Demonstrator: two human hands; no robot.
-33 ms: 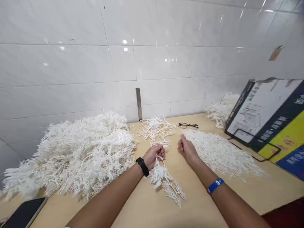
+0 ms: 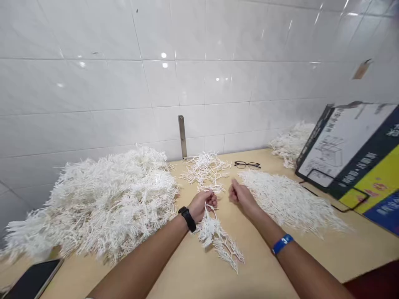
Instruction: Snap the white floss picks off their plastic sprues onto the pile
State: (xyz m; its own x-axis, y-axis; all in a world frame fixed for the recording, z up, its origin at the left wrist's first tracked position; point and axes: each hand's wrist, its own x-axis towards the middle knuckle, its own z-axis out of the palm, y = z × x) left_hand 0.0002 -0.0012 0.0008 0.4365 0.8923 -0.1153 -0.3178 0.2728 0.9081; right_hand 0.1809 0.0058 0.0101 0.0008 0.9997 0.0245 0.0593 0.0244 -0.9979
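My left hand (image 2: 204,205), with a black watch on the wrist, is closed on a white branching plastic sprig (image 2: 215,234). The sprig's forked end hangs down toward me over the table. A short gap to the right separates it from my right hand (image 2: 239,194), which is curled with fingers pressed together and slightly blurred. Whatever those fingers pinch, if anything, is hidden. Beyond my left hand lies a loose heap of bare white stems (image 2: 205,168). Close by my right hand spreads a flat pile of small white pieces (image 2: 286,201).
A large mound of white sprigs (image 2: 109,199) covers the table's left side. Glasses (image 2: 247,165) lie near the tiled wall. A phone (image 2: 33,278) is at the front left. At right stands a printed box (image 2: 352,153) by a wire stand (image 2: 341,185), with another white heap (image 2: 291,143) behind.
My right hand has shifted slightly left, toward my left hand. My left hand and the sprig have stayed almost still.
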